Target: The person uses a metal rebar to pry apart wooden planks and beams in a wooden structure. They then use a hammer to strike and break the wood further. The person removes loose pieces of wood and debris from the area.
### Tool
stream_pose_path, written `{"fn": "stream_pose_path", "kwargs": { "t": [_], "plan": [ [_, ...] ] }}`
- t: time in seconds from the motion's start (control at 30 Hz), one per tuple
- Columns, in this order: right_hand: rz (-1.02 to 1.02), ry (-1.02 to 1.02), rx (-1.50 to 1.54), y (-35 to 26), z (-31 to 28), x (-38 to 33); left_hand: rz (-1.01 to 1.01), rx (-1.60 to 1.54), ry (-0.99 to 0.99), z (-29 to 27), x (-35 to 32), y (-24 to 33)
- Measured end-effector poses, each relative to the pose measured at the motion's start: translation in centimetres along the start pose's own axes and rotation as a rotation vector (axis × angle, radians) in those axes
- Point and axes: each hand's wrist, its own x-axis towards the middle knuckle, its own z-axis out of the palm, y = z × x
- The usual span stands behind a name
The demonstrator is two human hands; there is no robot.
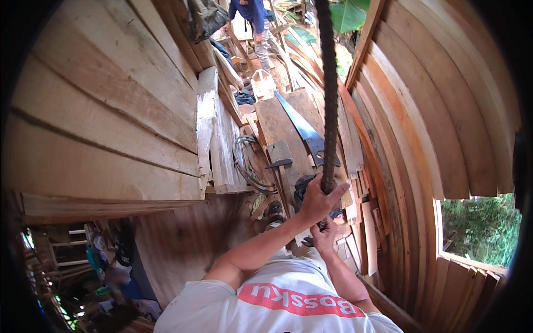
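Observation:
A long, dark ribbed rod [330,105], which looks like rebar, runs from the top of the view down to my hands. My left hand [318,204] is wrapped round it, thumb along its side. Just below, my right hand [324,233] is closed on the rod near its visible lower end. Beyond my hands a handsaw [302,126] lies on a wide wooden board [272,123]. Left of the saw's handle rests a narrow dark tool [279,163] against a small wood piece. Something black and crumpled [302,187] sits just past my left hand.
Plank walls rise at left [105,105] and right [411,127], the right one with a window opening [478,230]. Coiled cable [242,166] lies left of the board. Loose wood strips [352,139] line the right wall. Another person in blue [250,14] stands far ahead.

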Motion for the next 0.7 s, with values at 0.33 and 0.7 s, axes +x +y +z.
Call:
{"fn": "stream_pose_path", "kwargs": {
  "t": [0.33,0.7],
  "plan": [
    [-0.294,-0.079,0.004,-15.1,-8.9,4.4,0.248,0.212,-0.071,-2.1,-1.1,-3.2],
    [-0.827,-0.032,0.442,-27.2,-14.2,6.7,0.565,0.459,-0.408,-4.8,0.2,-6.5]
  ]
}}
